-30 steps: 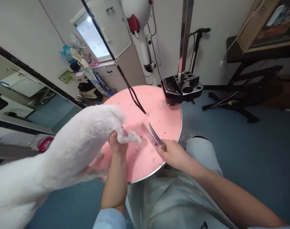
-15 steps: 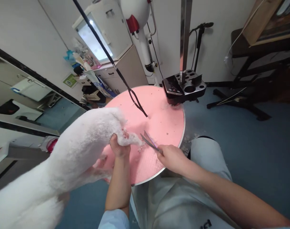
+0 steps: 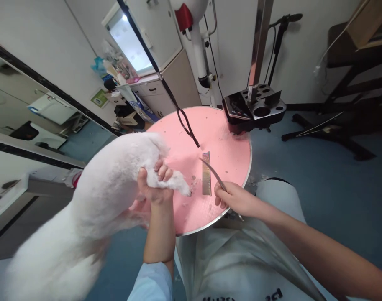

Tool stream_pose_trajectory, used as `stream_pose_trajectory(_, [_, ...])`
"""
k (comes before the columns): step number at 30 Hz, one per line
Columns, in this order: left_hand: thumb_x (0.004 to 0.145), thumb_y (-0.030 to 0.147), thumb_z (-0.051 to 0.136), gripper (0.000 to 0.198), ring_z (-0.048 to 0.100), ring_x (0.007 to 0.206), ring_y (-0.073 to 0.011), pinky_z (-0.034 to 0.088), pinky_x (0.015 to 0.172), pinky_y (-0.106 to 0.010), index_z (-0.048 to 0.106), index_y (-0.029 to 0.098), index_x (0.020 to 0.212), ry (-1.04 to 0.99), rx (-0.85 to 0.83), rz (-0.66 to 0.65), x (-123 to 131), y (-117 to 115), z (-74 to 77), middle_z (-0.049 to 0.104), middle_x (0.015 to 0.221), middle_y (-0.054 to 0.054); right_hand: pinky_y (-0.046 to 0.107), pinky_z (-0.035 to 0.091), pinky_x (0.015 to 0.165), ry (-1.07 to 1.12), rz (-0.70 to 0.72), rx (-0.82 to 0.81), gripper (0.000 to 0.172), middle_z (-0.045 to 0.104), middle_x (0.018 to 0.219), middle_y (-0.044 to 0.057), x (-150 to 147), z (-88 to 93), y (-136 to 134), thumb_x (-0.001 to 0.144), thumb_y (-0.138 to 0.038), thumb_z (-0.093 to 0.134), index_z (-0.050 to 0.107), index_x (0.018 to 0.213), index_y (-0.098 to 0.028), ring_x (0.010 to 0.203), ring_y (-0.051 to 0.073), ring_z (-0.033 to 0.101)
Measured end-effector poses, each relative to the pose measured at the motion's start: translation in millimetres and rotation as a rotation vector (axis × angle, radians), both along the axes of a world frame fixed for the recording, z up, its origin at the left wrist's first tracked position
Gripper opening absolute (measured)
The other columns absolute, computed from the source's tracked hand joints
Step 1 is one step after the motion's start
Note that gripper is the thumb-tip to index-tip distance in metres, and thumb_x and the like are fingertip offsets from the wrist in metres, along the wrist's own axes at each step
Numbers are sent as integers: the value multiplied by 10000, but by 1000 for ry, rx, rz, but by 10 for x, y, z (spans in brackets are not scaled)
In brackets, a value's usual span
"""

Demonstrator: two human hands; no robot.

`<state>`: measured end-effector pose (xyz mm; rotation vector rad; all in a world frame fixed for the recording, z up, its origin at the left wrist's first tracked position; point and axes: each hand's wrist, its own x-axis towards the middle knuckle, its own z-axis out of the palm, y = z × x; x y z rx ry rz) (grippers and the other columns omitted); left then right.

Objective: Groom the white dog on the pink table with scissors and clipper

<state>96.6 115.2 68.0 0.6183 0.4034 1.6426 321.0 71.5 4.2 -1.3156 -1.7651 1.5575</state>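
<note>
A white fluffy dog [image 3: 106,175] stretches from the lower left onto a round pink table [image 3: 233,152]. My left hand [image 3: 156,184] is wrapped around one of its legs, and the paw [image 3: 183,186] points to the right. In my right hand [image 3: 234,198] is a pair of curved scissors [image 3: 213,172]. Their blades look closed together and tilt up and left, apart from the paw. Between the paw and my right hand, a metal comb [image 3: 206,177] lies flat on the tabletop. Part of the scissor handle is hidden by my fingers.
A black grooming loop [image 3: 186,125] hangs over the table. On a post at the back right sits a black tool holder [image 3: 256,110] with a phone [image 3: 237,106] on it. Hair clippings [image 3: 193,179] are scattered on the tabletop. A cabinet [image 3: 168,83] stands behind.
The scissors were spread near the paw; now their blades look closed and they have moved right, away from it. The comb now shows plainly. My left fingers have shifted on the leg.
</note>
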Motion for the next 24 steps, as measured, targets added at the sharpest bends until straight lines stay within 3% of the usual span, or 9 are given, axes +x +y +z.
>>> stream_pose_trajectory(5, [846, 397, 538, 289, 436, 475, -15, 362, 451, -133, 345, 183, 875, -213, -71, -16, 43, -18, 236, 499, 714, 35, 270, 403, 585, -13, 110, 48, 317, 617, 674, 10, 56, -62, 132, 956, -424, 464, 500, 724, -210, 623, 162, 561])
stream_pose_trajectory(9, [938, 458, 374, 287, 442, 457, -28, 363, 441, -140, 359, 173, 907, -298, -167, 10, 119, -54, 419, 496, 696, 17, 278, 477, 581, 120, 137, -193, 298, 655, 661, 13, 99, 16, 201, 949, -499, 477, 494, 859, -215, 601, 169, 633])
stream_pose_trajectory(12, [960, 459, 342, 294, 453, 460, -29, 377, 444, -137, 366, 170, 915, -348, -195, 4, 153, -97, 488, 493, 710, 11, 282, 525, 672, 347, 227, -234, 303, 710, 879, 49, 139, 40, 210, 858, -434, 625, 486, 1007, -210, 786, 175, 693])
stream_pose_trajectory(15, [940, 422, 376, 249, 474, 477, -39, 398, 450, -140, 359, 175, 916, -412, -171, -16, 151, -164, 484, 498, 731, 2, 274, 523, 713, 345, 314, -40, 383, 672, 1103, 88, 154, -39, 219, 756, -234, 690, 516, 1095, -194, 907, 179, 679])
stream_pose_trajectory(20, [849, 312, 508, 230, 502, 515, -55, 440, 474, -148, 332, 192, 937, -556, -105, -101, 143, -325, 430, 508, 780, -16, 318, 474, 750, -159, 309, 541, 161, 668, 920, 76, 54, -283, 421, 864, -98, 501, 557, 990, -181, 839, 204, 644])
stream_pose_trajectory(24, [873, 356, 556, 274, 504, 514, -53, 465, 485, -147, 349, 197, 955, -641, -114, -75, 164, -421, 409, 526, 793, -25, 337, 476, 784, -128, 448, 768, 251, 675, 971, 92, -103, -393, 695, 898, -71, 445, 559, 1096, -175, 892, 217, 635])
